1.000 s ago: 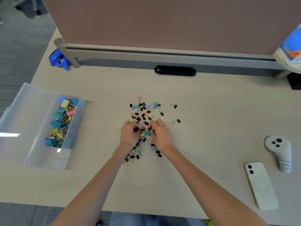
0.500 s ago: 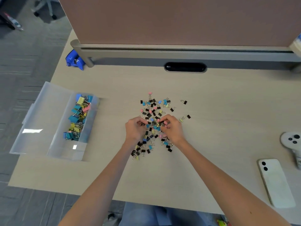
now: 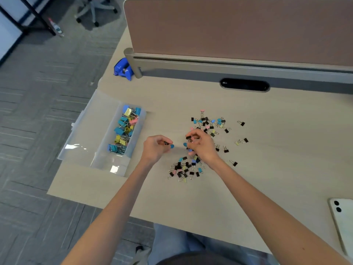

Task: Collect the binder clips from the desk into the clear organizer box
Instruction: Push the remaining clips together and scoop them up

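Note:
A scatter of small binder clips (image 3: 207, 125), black, blue, pink and yellow, lies mid-desk, with a second cluster (image 3: 184, 169) nearer the front edge. My left hand (image 3: 155, 148) is off the pile to the left, fingers closed on a few small clips, one black and one blue showing at the fingertips. My right hand (image 3: 200, 144) rests on the pile, fingers pinched on a black clip. The clear organizer box (image 3: 107, 161) stands at the desk's left, holding several larger blue, yellow and pink clips (image 3: 124, 131). Its lid (image 3: 89, 129) lies open to the left.
A brown partition (image 3: 238, 27) with a grey rail runs along the desk's back. A blue object (image 3: 123, 69) sits at the rail's left end. A white phone (image 3: 343, 222) lies at the right edge. The desk's left edge is just beyond the box lid.
My left hand has left the pile and moved left toward the box with clips in it. My right hand stays on the pile. The camera has swung left.

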Action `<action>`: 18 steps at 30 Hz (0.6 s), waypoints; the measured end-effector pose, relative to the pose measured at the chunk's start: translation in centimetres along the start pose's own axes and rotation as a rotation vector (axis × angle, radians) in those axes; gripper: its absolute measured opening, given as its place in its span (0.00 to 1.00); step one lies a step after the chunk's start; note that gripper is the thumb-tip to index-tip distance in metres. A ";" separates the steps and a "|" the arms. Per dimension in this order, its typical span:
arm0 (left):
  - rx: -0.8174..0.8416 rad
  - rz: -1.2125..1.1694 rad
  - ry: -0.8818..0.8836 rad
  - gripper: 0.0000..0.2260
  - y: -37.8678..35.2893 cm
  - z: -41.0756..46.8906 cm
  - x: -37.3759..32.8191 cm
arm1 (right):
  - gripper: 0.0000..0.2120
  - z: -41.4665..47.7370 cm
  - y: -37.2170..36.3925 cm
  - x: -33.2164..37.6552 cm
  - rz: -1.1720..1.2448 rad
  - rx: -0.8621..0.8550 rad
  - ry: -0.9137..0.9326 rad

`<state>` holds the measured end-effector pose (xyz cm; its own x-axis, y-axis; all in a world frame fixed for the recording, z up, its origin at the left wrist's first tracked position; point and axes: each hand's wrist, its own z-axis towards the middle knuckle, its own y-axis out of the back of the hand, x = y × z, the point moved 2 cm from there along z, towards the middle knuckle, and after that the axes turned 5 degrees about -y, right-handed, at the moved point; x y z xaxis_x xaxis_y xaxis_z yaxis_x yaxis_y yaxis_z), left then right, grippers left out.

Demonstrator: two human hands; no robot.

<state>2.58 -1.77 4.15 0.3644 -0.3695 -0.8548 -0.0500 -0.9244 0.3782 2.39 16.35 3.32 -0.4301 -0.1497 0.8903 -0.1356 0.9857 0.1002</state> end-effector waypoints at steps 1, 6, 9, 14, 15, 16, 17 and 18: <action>0.006 -0.009 -0.001 0.08 1.0 -0.2 0.1 | 0.11 0.0 -1.0 0.4 0.000 0.013 0.005; 0.046 0.005 -0.002 0.06 6.3 -0.2 0.9 | 0.12 0.1 -6.4 2.3 0.003 0.045 0.032; 0.064 0.056 0.012 0.06 9.8 0.1 1.8 | 0.11 0.4 -9.7 2.9 0.049 0.053 0.027; 0.127 0.133 -0.005 0.08 15.2 1.1 3.9 | 0.12 0.5 -14.5 3.7 0.067 0.066 -0.011; 0.140 0.175 -0.020 0.09 16.1 1.4 4.4 | 0.12 0.5 -15.4 3.9 0.061 0.069 -0.014; 0.152 0.228 -0.046 0.10 16.9 1.6 4.9 | 0.12 0.5 -16.2 4.2 0.056 0.074 -0.020; 0.162 0.290 -0.083 0.10 17.7 1.8 5.4 | 0.12 0.4 -17.1 4.4 0.054 0.079 -0.027; 0.173 0.354 -0.122 0.10 18.3 1.8 5.8 | 0.12 0.4 -17.9 4.5 0.053 0.085 -0.034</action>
<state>2.06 -21.00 5.49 0.1840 -0.6664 -0.7225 -0.3123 -0.7366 0.5999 2.56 -2.05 5.40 -0.4684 -0.1018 0.8776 -0.1868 0.9823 0.0142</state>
